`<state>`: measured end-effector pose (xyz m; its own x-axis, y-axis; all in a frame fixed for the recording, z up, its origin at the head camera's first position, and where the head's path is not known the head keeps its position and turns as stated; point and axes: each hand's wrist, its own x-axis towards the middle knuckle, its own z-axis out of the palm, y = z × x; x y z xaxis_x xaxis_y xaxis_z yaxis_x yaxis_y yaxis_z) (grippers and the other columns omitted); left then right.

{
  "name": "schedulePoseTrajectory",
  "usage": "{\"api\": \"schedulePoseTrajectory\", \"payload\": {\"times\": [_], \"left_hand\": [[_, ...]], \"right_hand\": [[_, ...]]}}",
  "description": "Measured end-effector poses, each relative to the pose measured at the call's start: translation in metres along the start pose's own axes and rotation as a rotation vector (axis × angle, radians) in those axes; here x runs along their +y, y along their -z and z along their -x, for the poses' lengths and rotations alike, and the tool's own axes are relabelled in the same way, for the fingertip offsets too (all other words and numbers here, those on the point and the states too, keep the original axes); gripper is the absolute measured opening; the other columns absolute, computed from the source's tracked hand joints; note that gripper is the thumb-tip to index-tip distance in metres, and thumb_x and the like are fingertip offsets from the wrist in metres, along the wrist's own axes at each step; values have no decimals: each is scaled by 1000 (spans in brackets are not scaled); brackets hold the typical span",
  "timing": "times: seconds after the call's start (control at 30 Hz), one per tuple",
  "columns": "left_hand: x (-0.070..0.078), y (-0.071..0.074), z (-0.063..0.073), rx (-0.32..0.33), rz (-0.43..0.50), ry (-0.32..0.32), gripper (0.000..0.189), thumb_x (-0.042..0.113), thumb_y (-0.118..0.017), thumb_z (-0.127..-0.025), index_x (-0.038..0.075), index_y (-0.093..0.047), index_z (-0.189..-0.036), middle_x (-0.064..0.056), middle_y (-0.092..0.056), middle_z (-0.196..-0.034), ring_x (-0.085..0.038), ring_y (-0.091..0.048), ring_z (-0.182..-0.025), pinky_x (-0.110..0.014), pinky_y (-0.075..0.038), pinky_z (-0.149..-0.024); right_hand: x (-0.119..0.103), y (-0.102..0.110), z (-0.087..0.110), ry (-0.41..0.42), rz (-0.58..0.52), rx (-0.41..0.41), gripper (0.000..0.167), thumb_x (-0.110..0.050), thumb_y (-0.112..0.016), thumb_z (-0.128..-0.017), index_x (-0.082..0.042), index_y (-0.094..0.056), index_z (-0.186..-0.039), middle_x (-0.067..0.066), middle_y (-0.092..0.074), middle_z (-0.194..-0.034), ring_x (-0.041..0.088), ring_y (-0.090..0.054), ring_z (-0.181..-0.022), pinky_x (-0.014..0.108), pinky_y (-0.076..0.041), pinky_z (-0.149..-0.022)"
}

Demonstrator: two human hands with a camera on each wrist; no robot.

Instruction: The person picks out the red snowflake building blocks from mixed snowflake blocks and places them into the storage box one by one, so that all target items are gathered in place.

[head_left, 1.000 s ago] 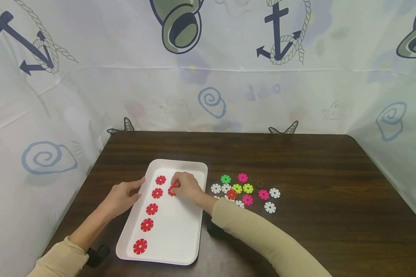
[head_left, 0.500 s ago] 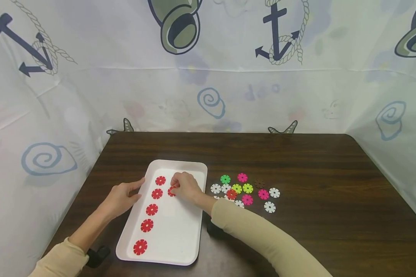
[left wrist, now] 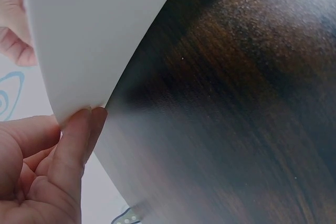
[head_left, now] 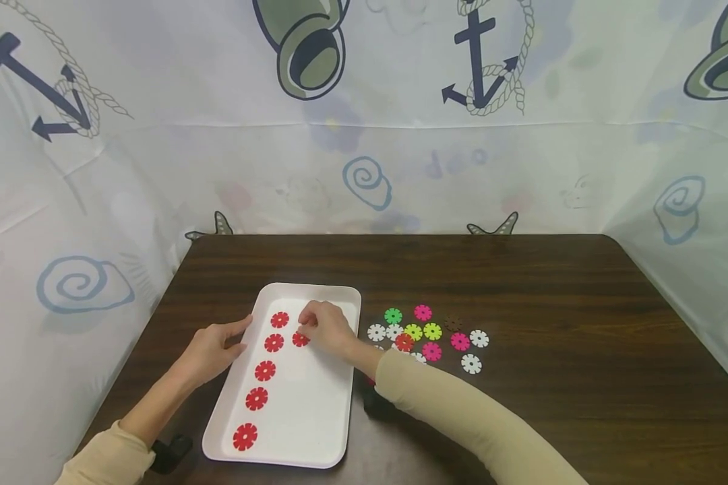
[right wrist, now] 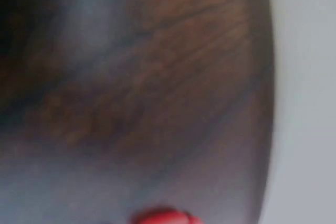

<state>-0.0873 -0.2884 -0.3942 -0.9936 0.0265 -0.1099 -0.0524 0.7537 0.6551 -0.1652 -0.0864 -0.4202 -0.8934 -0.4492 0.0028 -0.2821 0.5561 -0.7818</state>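
Note:
A white tray (head_left: 315,431) lies on the dark wooden table. My left hand (head_left: 211,350) is at its left edge; in the left wrist view the thumb and fingers of the left hand (left wrist: 50,166) pinch the tray's rim (left wrist: 84,45). Inside the tray, a column of red notched discs (head_left: 265,370) runs along the left side. Another red disc (head_left: 300,339) lies to the right of this column, near the back. My right hand (head_left: 326,328) hovers at that disc's far edge, fingertips bent and partly covering it. The right wrist view does not show the right hand.
Right of the tray, loose notched discs are scattered: white (head_left: 471,364), pink (head_left: 460,341), yellow (head_left: 433,331), green (head_left: 393,316), brown (head_left: 453,322) and red (head_left: 404,342). The right forearm crosses the tray's right edge. A patterned curtain (head_left: 425,175) hangs behind the table.
The right fingertips have lifted slightly away from the red disc, so more of it shows. The left hand stays on the tray's edge. The head view has tilted a little upward.

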Motion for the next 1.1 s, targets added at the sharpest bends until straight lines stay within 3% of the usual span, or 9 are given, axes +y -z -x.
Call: {"api": "schedulePoseTrajectory", "payload": {"times": [0.3,0.4,0.6,0.8,1.1], "left_hand": [[-1,0,0,5,-9,-13,60,1,-65,-86,-5,-38,-139,-33,-50,-129,-44,-65,-95,-43,-58,-70],[-2,0,0,3,-11,-13,60,2,-65,-86,-5,-38,-139,-33,-50,-129,-45,-64,-96,-44,-58,-70],[-2,-1,0,-3,-9,-12,61,2,-65,-85,-6,-38,-139,-33,-50,-129,-44,-65,-96,-43,-58,-69],[-2,0,0,0,-8,-20,61,1,-65,-85,-6,-38,-139,-33,-50,-129,-44,-64,-96,-43,-58,-70],[-2,0,-1,-2,-19,-26,59,0,-64,-86,-6,-39,-138,-34,-49,-130,-44,-65,-96,-44,-58,-72]], "right_hand": [[1,19,10,46,-189,37,6,-9,-68,-85,-7,-67,-91,2,-64,-82,8,-53,-67,15,-49,-57],[2,26,15,22,-226,44,7,-11,-68,-86,-8,-66,-92,1,-63,-82,9,-54,-65,17,-50,-55],[8,39,26,-2,-266,57,8,-12,-67,-86,-9,-66,-94,2,-61,-79,11,-54,-63,19,-50,-55],[17,53,35,30,-281,82,8,-10,-66,-87,-7,-66,-94,5,-62,-81,11,-54,-64,22,-54,-58],[43,81,49,33,-306,132,9,-4,-64,-87,-2,-65,-96,9,-63,-81,15,-56,-64,22,-53,-57]]}}
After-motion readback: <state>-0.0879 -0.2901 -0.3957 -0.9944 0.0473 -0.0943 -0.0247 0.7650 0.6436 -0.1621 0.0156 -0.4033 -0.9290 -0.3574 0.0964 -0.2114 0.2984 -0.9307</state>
